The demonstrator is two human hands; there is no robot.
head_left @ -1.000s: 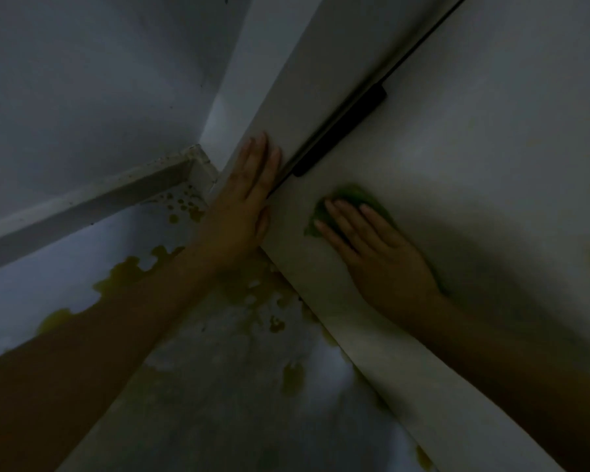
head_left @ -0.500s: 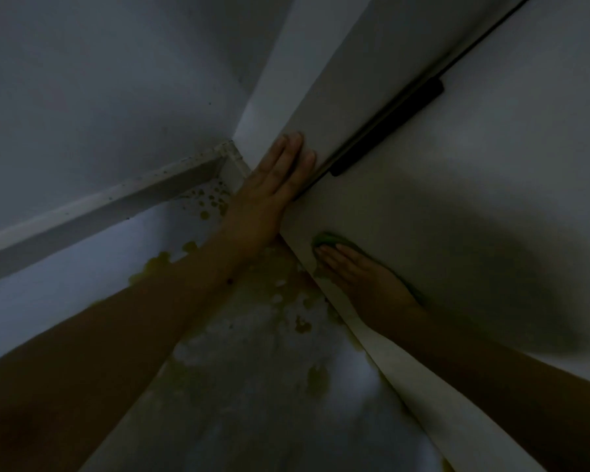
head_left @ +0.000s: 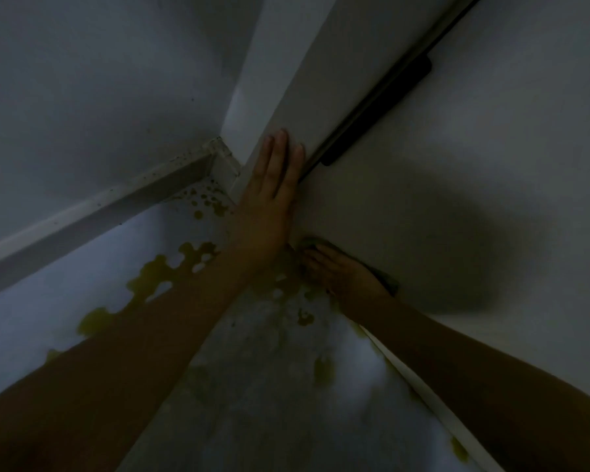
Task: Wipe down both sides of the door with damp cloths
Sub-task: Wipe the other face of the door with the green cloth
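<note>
Light: dim, so the cloth's colour and folds are hard to judge; it seems greenish.
Door (head_left: pixel 457 206): pale panel at the right, its lower corner close to the floor (head_left: pixel 246 386).
Cloth (head_left: pixel 312 242): flattened against the door face at that lower corner, mostly hidden under the right hand (head_left: pixel 338 272).
Right hand: fingers straight and together, palm pressing the cloth to the panel.
Left hand (head_left: pixel 269 206): laid flat with fingers straight on the door frame (head_left: pixel 321 80) beside the dark hinge strip (head_left: pixel 378 107), holding nothing.
Risk, cloth: at the bottom edge it could slide off the corner and drop onto the floor's yellowish stains (head_left: pixel 171 270), picking up dirt.
Risk, fingers: if the door swings, the left fingertips near the hinge gap could get nipped.
Risk, coverage: the bottom edge is likely missed if the stroke stops short.
</note>
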